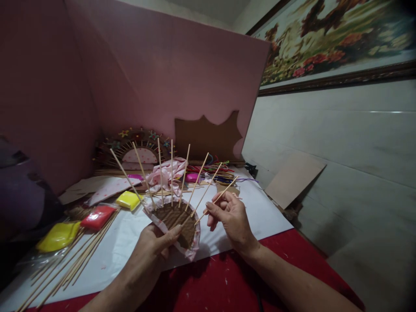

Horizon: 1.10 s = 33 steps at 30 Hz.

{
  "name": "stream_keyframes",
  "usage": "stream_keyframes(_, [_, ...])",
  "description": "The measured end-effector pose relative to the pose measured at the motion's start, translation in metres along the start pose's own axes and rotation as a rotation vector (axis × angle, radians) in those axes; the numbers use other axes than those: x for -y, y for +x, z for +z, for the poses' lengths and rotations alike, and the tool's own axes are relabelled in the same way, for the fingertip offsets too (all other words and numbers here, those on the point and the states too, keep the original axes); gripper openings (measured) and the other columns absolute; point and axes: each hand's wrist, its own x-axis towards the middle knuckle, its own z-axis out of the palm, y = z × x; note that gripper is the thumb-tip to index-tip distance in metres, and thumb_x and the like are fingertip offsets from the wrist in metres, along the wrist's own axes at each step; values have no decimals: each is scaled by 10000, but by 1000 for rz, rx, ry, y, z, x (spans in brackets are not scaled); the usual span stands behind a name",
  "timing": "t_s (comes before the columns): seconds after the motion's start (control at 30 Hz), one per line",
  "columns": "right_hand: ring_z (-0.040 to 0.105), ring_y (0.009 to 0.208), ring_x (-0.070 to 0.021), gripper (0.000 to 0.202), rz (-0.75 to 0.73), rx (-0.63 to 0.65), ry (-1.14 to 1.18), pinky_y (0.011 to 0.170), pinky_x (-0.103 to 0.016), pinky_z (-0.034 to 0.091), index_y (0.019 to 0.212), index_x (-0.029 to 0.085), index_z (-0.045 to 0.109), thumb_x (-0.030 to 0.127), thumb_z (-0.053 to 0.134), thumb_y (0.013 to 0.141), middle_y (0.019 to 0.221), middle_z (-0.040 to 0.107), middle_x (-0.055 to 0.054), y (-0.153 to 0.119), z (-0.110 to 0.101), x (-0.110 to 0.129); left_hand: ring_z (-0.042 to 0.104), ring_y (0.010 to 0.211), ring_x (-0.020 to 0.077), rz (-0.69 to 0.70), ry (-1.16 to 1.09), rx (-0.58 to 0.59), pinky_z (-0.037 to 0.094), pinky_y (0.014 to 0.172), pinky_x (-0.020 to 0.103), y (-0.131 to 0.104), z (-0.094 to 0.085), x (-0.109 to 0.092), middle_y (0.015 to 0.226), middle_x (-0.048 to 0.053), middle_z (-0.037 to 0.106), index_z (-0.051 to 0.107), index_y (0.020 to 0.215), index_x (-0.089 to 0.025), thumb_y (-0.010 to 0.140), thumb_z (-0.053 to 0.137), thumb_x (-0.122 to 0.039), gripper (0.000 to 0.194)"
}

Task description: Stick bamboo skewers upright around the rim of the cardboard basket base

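Here the left hand (pixel 156 245) grips the cardboard base (pixel 177 223)'s near edge; right hand (pixel 229 214) pinches a skewer (pixel 216 199).

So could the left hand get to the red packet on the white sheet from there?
Probably not right away: the left hand is holding the cardboard piece with upright sticks. The red packet lies uncovered to its left.

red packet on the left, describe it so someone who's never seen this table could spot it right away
Start at the white sheet covering the table and follow its left edge, past the loose bamboo sticks. The red packet lies between two yellow packets, glossy and flat. It is the only red one there.
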Motion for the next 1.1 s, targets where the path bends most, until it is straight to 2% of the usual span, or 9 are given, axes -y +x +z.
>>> stream_keyframes(0.27, [533,358,-94,224,-4,0,1,331,-180,427,737,173,442,258,646,702,524,604,26,0,0,-2,635,839,244,-4,2,34,472,728,326,2,-1,0,934,92,701,608,1064,-151,716,632,-200,351])
stream_keyframes(0.43, [532,360,-91,219,-6,-3,-5,331,-175,421,739,171,441,250,643,705,529,603,24,0,0,-1,633,844,242,9,16,27,466,740,323,-1,-2,-1,920,84,702,647,982,-148,712,635,-210,277])
stream_keyframes(0.63, [534,359,-93,234,2,-11,7,331,-178,424,741,175,441,255,655,691,533,605,27,0,0,-1,648,708,223,-36,15,-6,481,688,328,-2,0,-2,839,90,717,690,809,-138,656,679,-226,177])
stream_keyframes(0.93, [527,346,-92,222,-1,-18,1,324,-178,416,739,173,440,241,646,697,525,599,34,-1,1,0,639,821,232,-21,3,30,476,720,312,0,-2,-1,925,94,702,628,1013,-137,721,625,-193,297])
stream_keyframes(1.1, [527,350,-90,210,-7,-20,-9,325,-176,412,734,173,435,227,636,706,530,599,31,-1,2,2,644,779,216,-34,7,19,475,702,306,0,-1,-1,907,95,706,611,1049,-138,731,616,-187,322])
